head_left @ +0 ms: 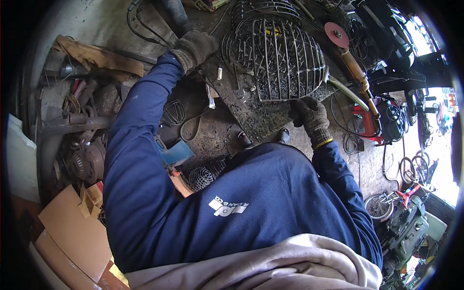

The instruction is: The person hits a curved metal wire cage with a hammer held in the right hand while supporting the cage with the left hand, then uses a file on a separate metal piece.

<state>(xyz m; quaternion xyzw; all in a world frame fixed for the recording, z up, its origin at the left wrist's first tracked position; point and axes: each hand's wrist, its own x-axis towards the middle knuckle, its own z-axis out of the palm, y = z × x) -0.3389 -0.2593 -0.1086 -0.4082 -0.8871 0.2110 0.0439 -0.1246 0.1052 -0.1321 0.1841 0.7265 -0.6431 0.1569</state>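
Observation:
A cage of bent metal rods (290, 63) lies on the dirty worktable (261, 118) ahead of me. My right hand (311, 116), in a grey knit glove with a yellow cuff edge, is at the cage's near rim. Its fingers are curled there and appear closed on the rod. Off to the left, my left hand (195, 48), gloved alike, is beside the base of a dark metal post (175, 17); its fingers are mostly hidden. Short metal pieces and dark grit (253, 53) lie under and around the cage. A small white stub (220, 73) sits nearer my left hand.
A tool with a pink disc (337, 35) is at the table's right, near a wooden handle (356, 70). Cables and a red machine (367, 123) are on the floor beyond. Metal scrap (89, 154) and a cardboard box (75, 232) crowd the left. A bicycle (379, 205) stands at right.

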